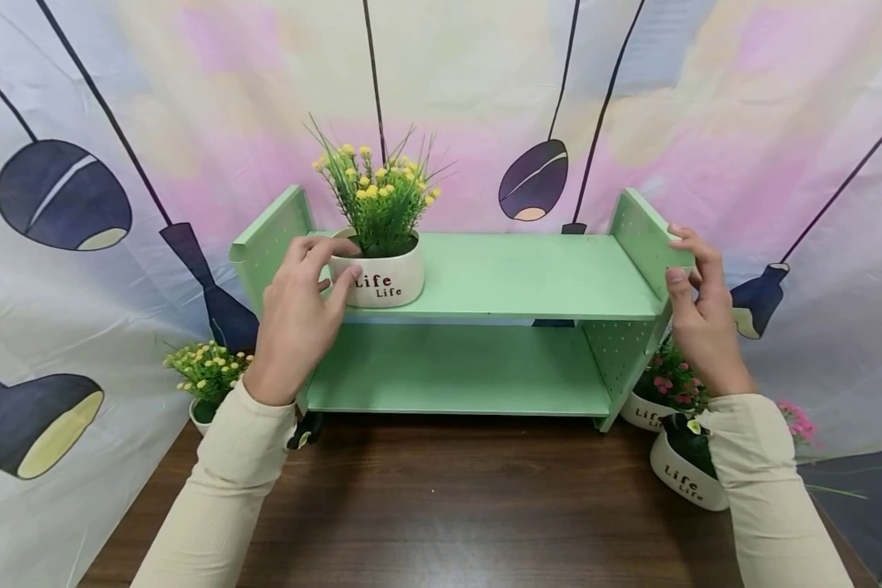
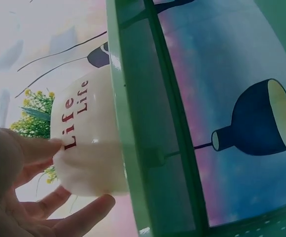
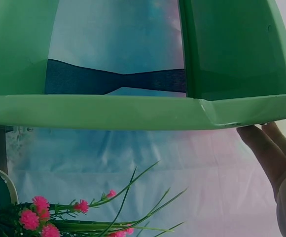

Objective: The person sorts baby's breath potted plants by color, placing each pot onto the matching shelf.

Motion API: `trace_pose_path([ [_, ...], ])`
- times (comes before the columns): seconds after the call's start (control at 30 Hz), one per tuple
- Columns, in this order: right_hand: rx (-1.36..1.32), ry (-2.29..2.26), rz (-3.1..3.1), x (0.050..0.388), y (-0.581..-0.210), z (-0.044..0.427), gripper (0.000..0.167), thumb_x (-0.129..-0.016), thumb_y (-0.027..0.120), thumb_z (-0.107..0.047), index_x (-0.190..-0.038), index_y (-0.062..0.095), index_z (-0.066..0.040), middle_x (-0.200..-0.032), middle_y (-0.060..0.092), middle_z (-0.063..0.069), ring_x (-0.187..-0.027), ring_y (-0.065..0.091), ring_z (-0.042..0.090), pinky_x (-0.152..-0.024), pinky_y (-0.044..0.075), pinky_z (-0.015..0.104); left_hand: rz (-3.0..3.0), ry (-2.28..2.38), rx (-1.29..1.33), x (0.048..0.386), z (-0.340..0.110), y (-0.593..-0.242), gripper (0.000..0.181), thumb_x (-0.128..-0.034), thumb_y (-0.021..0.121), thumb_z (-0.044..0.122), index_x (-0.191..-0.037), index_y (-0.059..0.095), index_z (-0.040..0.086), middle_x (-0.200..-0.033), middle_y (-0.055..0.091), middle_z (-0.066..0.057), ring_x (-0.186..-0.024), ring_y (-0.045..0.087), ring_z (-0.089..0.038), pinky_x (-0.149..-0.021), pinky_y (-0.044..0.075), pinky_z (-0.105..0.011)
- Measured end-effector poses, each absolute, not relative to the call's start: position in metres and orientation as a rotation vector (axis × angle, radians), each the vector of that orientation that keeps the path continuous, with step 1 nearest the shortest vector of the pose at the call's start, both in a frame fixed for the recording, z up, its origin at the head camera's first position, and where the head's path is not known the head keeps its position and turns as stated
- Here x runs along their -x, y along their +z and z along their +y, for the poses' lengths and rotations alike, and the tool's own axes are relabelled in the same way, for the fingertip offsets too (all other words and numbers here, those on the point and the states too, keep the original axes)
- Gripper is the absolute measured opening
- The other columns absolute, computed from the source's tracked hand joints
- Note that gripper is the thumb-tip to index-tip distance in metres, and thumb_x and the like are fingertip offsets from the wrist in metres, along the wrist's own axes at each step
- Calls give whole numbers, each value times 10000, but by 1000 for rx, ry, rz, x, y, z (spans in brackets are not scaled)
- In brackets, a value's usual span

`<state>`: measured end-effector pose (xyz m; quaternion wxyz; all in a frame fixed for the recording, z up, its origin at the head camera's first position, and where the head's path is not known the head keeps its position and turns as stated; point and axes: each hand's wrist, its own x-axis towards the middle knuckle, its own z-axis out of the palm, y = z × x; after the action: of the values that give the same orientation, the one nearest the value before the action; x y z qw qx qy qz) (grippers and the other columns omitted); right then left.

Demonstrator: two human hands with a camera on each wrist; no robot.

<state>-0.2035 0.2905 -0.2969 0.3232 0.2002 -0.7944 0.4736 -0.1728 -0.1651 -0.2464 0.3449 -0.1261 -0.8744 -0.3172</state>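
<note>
A white oval pot [image 1: 386, 280] lettered "Life", with yellow flowers [image 1: 380, 189] and green grass, stands at the left of the top board of a green two-tier shelf [image 1: 514, 273]. My left hand [image 1: 301, 298] holds this pot at its left end. The thumb lies on the front near the rim, and the index finger reaches over the rim. The left wrist view shows the other fingers by the pot's end [image 2: 91, 153]. At the shelf's right side panel [image 1: 643, 245], my right hand [image 1: 706, 318] touches the outer side with its fingertips [image 3: 249, 131], holding nothing.
A yellow-flowered pot [image 1: 204, 371] stands left of the shelf, partly behind the left sleeve. Two white pots [image 1: 643, 412] [image 1: 687, 474] stand at the right, near pink flowers [image 3: 37, 217]. Everything rests on a brown wooden table [image 1: 441, 498], before a patterned cloth [image 1: 463, 106].
</note>
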Motion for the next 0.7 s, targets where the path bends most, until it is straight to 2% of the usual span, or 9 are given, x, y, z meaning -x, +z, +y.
trace_pose_path([
  [0.17, -520, 1236, -2093, 204, -297, 290, 422, -1155, 380, -187, -1570, 377, -112, -1720, 290, -65, -1249, 487, 196, -820, 349, 329, -2245, -803, 305, 162, -172, -245, 351, -1033, 713, 240, -1371, 684, 148, -1370, 584, -164, -1213, 637, -402, -942, 578, -558],
  [0.4, -516, 1220, -2080, 203, -296, 292, 417, -1153, 389, -183, -1562, 388, -103, -1718, 308, -31, -1196, 497, 198, -784, 356, 315, -2243, -789, 302, 139, -188, -241, 251, -1035, 710, 251, -1243, 745, 117, -1199, 709, -112, -1152, 679, -344, -931, 573, -565],
  [0.5, -521, 1217, -2075, 203, -296, 292, 415, -1153, 388, -176, -1560, 388, -96, -1717, 311, -11, -1190, 500, 207, -785, 354, 317, -2242, -790, 304, 130, -198, -243, 211, -1035, 709, 231, -1194, 759, 102, -1145, 739, -92, -1102, 706, -299, -907, 575, -534],
  [0.63, -524, 1217, -2077, 204, -296, 291, 415, -1152, 389, -174, -1560, 390, -95, -1714, 314, -26, -1181, 503, 215, -791, 358, 321, -2252, -770, 271, 120, -214, -249, 182, -1033, 707, 238, -1154, 779, 122, -1111, 760, -47, -991, 715, -186, -860, 535, -279],
  [0.7, -522, 1216, -2079, 204, -296, 291, 415, -1153, 389, -176, -1559, 389, -95, -1713, 315, -28, -1178, 502, 209, -782, 360, 319, -2257, -756, 248, 116, -222, -253, 177, -1032, 707, 252, -1142, 786, 138, -1088, 763, -29, -941, 688, -64, -818, 476, -157],
])
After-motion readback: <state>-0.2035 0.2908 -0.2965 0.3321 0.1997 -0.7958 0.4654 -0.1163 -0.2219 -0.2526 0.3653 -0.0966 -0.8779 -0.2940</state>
